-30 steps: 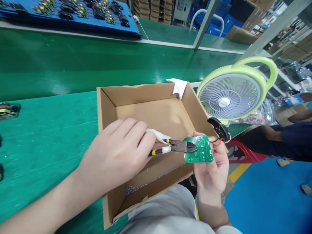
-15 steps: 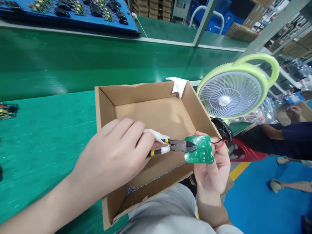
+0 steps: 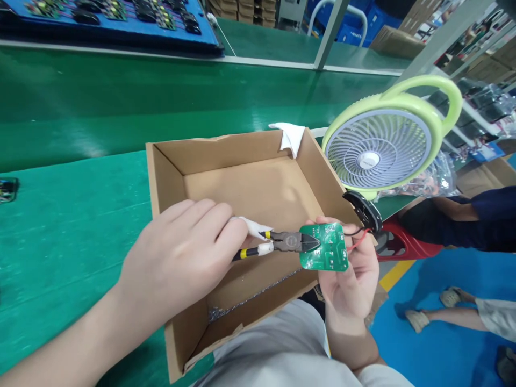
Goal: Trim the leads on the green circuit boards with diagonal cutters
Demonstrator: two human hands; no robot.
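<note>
My left hand (image 3: 181,258) is closed round the handles of small cutting pliers (image 3: 288,242), whose handles carry white and yellow tape. The jaws rest against the solder side of a small green circuit board (image 3: 327,248). My right hand (image 3: 350,277) grips that board from below, thumb on its near edge. Red and black wires (image 3: 358,236) run from the board to a black part (image 3: 363,210) hanging behind it. Both hands are over an open cardboard box (image 3: 177,153) with metal clippings along its near inner edge.
A green and white desk fan (image 3: 379,148) stands right of the box. A white cloth (image 3: 291,137) hangs on the box's far corner. Beyond lies a green conveyor belt (image 3: 121,102) and a blue tray of boards (image 3: 121,16). Another person's legs (image 3: 455,223) are at right.
The view has shifted slightly, so box and hands sit a little further left and up. Both hands keep their grip, pliers still at the board. A walking person's feet appeared at lower right.
</note>
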